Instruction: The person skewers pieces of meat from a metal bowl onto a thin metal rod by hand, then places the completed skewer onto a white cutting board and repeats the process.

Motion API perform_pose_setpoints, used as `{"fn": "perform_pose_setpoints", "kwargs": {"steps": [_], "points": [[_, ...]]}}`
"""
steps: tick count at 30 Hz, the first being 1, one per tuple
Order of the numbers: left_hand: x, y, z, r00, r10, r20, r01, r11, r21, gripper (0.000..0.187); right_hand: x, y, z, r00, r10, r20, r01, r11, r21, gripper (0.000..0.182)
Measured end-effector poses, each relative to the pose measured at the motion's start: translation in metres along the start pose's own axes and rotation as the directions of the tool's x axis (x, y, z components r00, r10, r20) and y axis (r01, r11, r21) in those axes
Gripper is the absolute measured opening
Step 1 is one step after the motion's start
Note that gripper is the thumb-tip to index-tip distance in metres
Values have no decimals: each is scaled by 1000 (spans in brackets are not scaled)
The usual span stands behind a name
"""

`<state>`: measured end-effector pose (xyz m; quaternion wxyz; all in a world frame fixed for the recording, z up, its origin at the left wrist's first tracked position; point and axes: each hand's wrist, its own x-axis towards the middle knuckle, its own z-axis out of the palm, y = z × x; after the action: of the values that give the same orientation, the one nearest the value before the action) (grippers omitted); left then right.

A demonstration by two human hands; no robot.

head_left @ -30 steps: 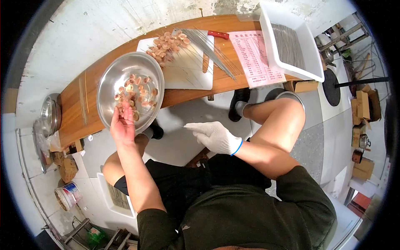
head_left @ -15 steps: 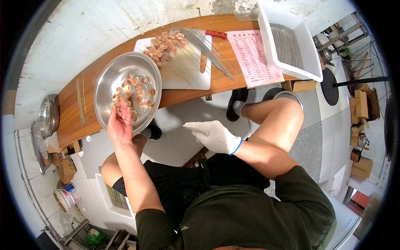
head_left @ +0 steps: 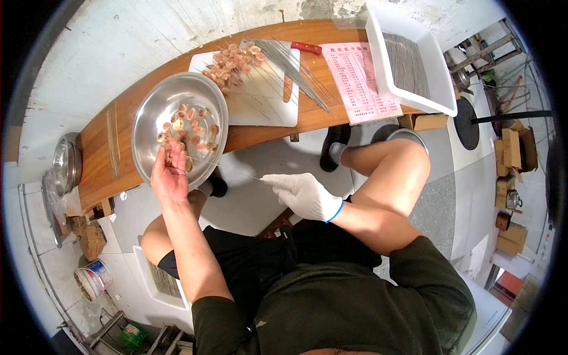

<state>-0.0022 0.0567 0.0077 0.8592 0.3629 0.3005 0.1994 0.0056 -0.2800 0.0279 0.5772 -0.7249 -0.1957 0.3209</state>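
A thin metal skewer [head_left: 228,167] is held at centre frame, its long axis running left and slightly up toward the meat pieces [head_left: 186,133] in the steel bowl [head_left: 148,112] on the worktop [head_left: 97,148]. The gloved right hand [head_left: 305,195] is clamped on the skewer's near end. The bare left hand [head_left: 170,174], nearer the bowl, is pinched over a piece at its rim.

pink printed sheet [head_left: 358,81] on the bench, rows of characters (too small to read)
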Motion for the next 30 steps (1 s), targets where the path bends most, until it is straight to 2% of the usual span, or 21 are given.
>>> {"fn": "perform_pose_setpoints", "kwargs": {"steps": [2,5,8,14,17,20,23,26,30], "points": [[-4,-1,8,999,9,-31,-8,1000,6,20,0,8,4,996,-81,-33,81,997,0,36],[-4,-4,9,999,17,-50,-17,1000,19,20,1,9,6,998,-51,-37,53,997,56,36],[-8,-8,17,995,20,-101,-14,998,60,20,-1,2,4,998,56,14,-57,996,62,35],[-10,-15,18,994,32,-104,-28,999,33,21,-5,-8,7,991,127,37,-130,983,125,34],[-12,-18,21,991,45,-129,-39,998,47,23,-5,-2,10,994,108,35,-112,986,121,33],[-10,-21,17,995,51,-86,-45,997,61,26,-5,1,12,990,129,54,-134,983,124,33],[-10,-19,23,996,32,-88,-27,998,63,29,-2,14,16,997,70,23,-73,985,159,33],[-18,-13,32,999,47,-15,-46,999,21,33,3,8,8,998,64,9,-65,985,161,34],[-20,-9,36,1000,28,-9,-28,1000,-9,36,4,6,9,998,62,18,-64,981,183,33]]}}
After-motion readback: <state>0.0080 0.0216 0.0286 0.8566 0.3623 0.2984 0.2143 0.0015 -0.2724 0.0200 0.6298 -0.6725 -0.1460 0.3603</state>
